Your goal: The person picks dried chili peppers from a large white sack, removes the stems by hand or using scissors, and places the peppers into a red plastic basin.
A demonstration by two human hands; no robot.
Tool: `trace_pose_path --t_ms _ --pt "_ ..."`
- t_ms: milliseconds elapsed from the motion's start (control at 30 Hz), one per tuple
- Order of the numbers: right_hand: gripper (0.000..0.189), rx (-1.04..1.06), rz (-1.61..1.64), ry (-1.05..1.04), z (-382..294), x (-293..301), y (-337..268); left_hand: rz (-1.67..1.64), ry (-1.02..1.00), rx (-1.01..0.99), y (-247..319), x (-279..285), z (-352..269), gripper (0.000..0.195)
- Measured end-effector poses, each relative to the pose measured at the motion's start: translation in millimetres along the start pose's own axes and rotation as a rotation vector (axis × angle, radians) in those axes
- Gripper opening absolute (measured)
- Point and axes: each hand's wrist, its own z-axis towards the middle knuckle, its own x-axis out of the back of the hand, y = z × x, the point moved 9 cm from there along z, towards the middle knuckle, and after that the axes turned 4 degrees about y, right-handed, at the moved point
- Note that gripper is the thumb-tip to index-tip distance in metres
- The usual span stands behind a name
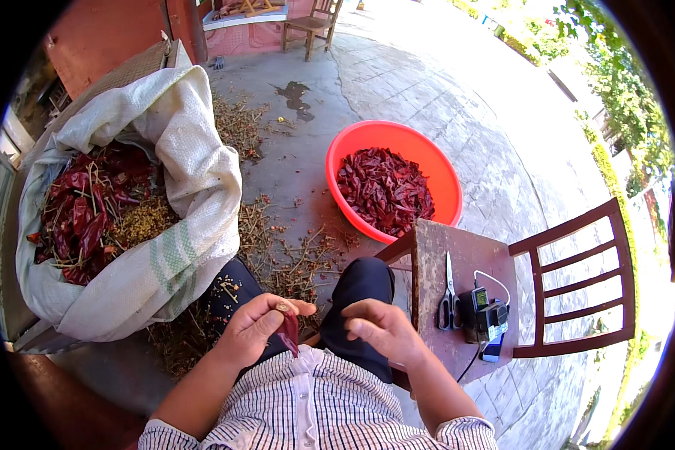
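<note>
Between the thumb and fingers of my left hand (253,326) is a dried red chili pepper (288,333), its cut or torn stem end up and its tip pointing down towards my shirt. My right hand (383,332) hovers over my right thigh, fingers curled and apart, with nothing visible in it. On my left a white woven sack (197,169) with its rim rolled down holds dried chilies with stems (84,214) and a patch of yellowish seeds (146,220). Ahead, a red plastic basin (447,197) holds many dark red chili pods (385,188).
A wooden chair (427,247) at my right carries scissors (449,304), a small camera-like device (486,312) with cables, and a phone (492,349). Stems and debris (287,259) litter the concrete floor (309,152). Another wooden chair (309,25) stands farther back.
</note>
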Motion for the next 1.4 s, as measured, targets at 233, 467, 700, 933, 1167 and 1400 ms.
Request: trace_pose_path --t_ms 233,467,700,933,1167,1400 --pt "0.03 -0.233 -0.964 0.564 -73 131 29 -0.178 0.119 0.052 -17 31 -7 0.022" --pt "0.038 -0.57 -1.239 0.549 -96 149 67 -0.076 0.129 0.144 -19 22 -4 0.03" --pt "0.039 -0.591 -1.235 0.576 -101 159 79 0.023 0.055 0.114 -8 12 -5 0.032" --pt "0.03 -0.601 -1.246 0.559 -103 155 77 0.032 -0.006 0.084 -11 7 -5 0.026" --pt "0.033 -0.449 -0.403 0.49 -90 113 68 0.056 -0.009 0.113 -16 4 -4 0.019" --pt "0.038 -0.447 0.378 -0.052 -42 -24 32 0.077 -0.125 0.016 -5 -26 2 0.019"
